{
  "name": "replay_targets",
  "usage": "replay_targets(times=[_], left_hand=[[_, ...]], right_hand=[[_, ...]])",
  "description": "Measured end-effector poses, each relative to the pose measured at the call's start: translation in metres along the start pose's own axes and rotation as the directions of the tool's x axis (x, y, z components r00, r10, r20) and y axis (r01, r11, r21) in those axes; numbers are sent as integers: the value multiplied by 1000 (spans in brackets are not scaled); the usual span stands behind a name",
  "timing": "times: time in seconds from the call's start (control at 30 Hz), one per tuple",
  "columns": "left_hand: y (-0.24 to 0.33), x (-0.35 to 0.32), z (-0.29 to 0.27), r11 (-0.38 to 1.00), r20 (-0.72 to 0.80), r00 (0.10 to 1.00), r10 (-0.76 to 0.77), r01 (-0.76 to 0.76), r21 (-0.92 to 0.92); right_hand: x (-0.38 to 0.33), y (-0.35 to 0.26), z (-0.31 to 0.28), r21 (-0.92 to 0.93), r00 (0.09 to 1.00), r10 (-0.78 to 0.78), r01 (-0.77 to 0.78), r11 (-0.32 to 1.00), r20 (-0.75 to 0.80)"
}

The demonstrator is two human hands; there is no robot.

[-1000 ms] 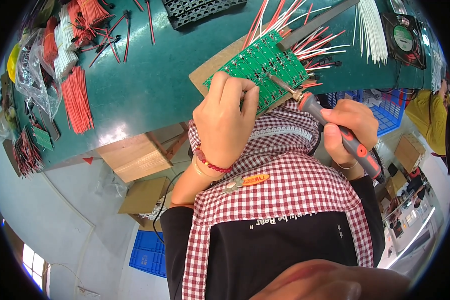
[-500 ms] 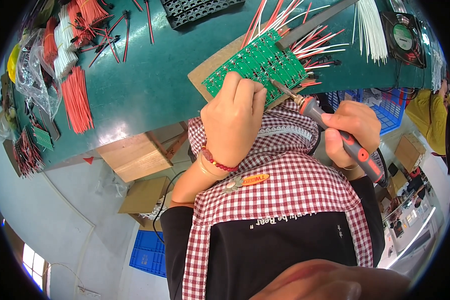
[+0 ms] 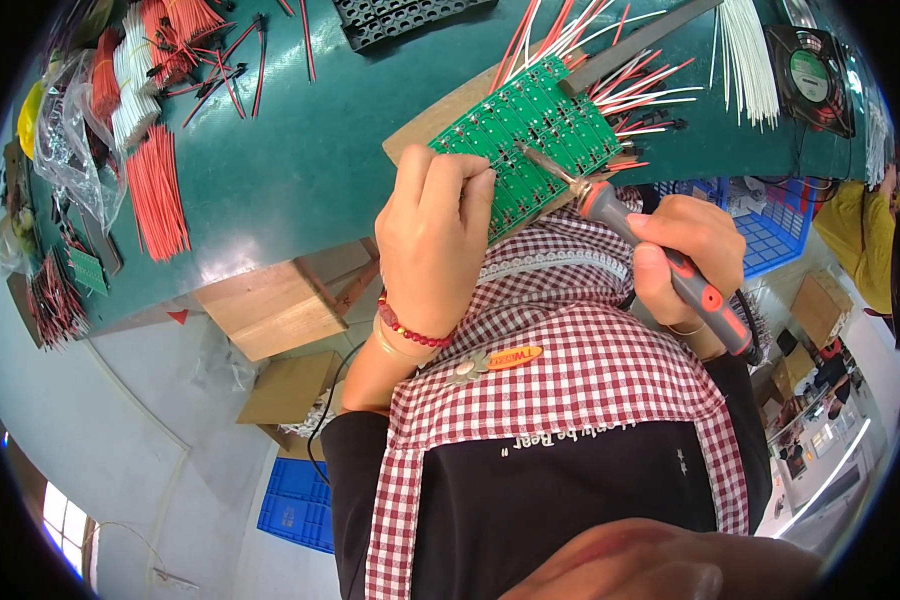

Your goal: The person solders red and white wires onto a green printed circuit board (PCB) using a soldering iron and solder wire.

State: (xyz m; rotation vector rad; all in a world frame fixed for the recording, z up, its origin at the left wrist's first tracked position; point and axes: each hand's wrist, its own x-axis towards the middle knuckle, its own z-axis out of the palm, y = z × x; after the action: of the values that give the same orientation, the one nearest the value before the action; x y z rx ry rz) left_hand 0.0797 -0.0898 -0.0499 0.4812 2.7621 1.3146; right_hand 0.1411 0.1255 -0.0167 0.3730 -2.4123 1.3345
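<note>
A green circuit board [image 3: 582,128] lies on a piece of brown cardboard [image 3: 432,122] at the table's near edge. Red and white wires [image 3: 638,98] stick out from its far and right sides, and a flat dark metal bar [image 3: 635,52] rests across its far right corner. My right hand [image 3: 692,255] grips a grey and orange soldering iron [image 3: 607,210], its tip at the middle of the board. Over the board's left part, my left hand [image 3: 432,235] is closed in a pinch; whatever its fingertips hold is hidden.
Bundles of red wires [image 3: 160,195] and white wires [image 3: 133,85] lie at the left beside a clear plastic bag [image 3: 70,150]. A black perforated tray [image 3: 405,18] sits at the back. Further right are more white wires [image 3: 748,65] and a black fan [image 3: 810,80]. A blue basket [image 3: 775,225] stands below the table.
My left hand has shifted left along the board. The soldering iron, in my right hand, has moved left and slightly away from me, its tip now further left on the board.
</note>
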Motion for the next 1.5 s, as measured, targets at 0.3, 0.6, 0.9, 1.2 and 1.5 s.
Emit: replay_targets(times=[0.3, 0.6, 0.9, 1.2, 1.5], left_hand=[[-1, 2, 7, 996, 18, 999, 48, -49, 75], [0, 1, 5, 997, 12, 999, 46, -47, 55], [5, 1, 9, 997, -21, 997, 79, -78, 23], [11, -2, 10, 983, 37, 996, 80, -85, 165], [11, -2, 13, 986, -17, 991, 136, -134, 99]], right_hand=[[-3, -8, 9, -62, 999, -36, 37, 997, 20], [-1, -4, 3, -54, 997, -79, 78, 995, -7], [-1, -1, 1, -3, 999, -39, 39, 999, -3], [3, -1, -4, -3, 998, -48, 48, 999, 45], [2, -5, -7, -12, 997, -70, 71, 997, 14]])
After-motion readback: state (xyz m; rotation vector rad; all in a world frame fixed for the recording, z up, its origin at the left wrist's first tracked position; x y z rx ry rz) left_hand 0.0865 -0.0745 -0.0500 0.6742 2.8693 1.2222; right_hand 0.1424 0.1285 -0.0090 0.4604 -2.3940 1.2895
